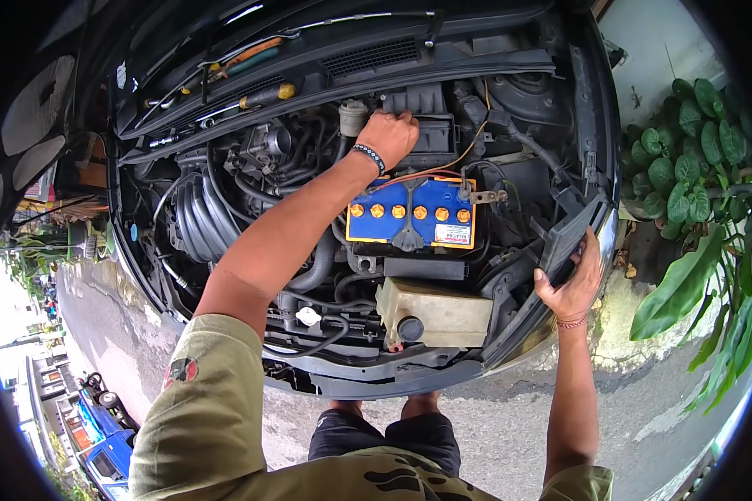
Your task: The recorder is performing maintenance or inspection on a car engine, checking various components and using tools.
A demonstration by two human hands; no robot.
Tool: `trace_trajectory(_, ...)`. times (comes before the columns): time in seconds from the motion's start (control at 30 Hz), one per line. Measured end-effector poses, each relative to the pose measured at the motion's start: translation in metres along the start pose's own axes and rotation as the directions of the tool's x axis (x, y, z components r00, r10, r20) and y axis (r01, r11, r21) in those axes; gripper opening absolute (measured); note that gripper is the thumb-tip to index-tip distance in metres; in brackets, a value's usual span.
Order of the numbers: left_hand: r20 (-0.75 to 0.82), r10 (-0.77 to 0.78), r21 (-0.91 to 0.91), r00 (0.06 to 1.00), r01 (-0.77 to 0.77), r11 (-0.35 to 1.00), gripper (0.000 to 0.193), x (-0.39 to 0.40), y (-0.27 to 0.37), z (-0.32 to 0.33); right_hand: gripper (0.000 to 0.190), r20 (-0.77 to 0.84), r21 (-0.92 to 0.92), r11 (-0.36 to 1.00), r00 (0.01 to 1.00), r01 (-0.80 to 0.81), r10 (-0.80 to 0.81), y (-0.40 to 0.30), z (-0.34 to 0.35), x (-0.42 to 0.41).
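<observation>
My left hand, fingers curled down, is at the left edge of a black plastic housing near the back of the engine bay; its fingertips are hidden. Beside that hand stands a fluid reservoir. In front of the housing sits a blue car battery with orange caps, a metal hold-down bracket across it. My right hand grips a black plastic cover, tilted at the right side of the bay, thumb on the near side and fingers behind.
A yellow-handled screwdriver and several other hand tools lie on the cowl. Nearer me are a translucent coolant reservoir, a radiator cap and the front edge of the car. Loose wires cross behind the battery. Plants stand at right.
</observation>
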State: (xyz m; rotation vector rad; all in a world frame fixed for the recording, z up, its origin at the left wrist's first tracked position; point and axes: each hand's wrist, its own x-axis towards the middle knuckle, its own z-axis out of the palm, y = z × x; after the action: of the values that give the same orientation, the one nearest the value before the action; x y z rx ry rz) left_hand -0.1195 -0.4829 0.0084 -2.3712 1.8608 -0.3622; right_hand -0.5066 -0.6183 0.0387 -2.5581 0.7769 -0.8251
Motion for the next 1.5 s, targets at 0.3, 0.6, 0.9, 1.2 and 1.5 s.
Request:
trace_trajectory(0.3,0.033,0.298,0.147,0.954,-0.3,0.943,0.026,0.003,-0.016,0.002,0.104,-0.012,0.06,0.998,0.999,0.033,-0.032,-0.004,-0.002,0.005)
trace_trajectory(0.6,-0.233,0.296,0.142,0.926,-0.269,0.953,0.024,-0.012,-0.017,-0.048,0.104,-0.012,0.064,0.997,0.999,0.037,-0.036,-0.003,-0.004,0.007)
trace_trajectory(0.9,-0.128,0.198,-0.015,0.972,-0.201,0.979,0.033,-0.037,-0.027,-0.087,0.101,-0.003,0.085,0.996,1.0,0.005,-0.005,-0.008,-0.004,0.008)
trace_trajectory(1.2,-0.34,0.252,-0.025,0.906,-0.277,0.961,0.036,-0.061,-0.023,-0.144,0.101,-0.019,0.075,0.997,1.0,0.007,-0.006,-0.01,-0.003,0.007)
trace_trajectory(1.5,-0.346,0.41,-0.016,0.844,-0.442,0.897,0.037,-0.092,-0.004,-0.177,0.101,0.031,0.121,0.991,0.998,-0.059,0.056,-0.009,-0.003,0.004)
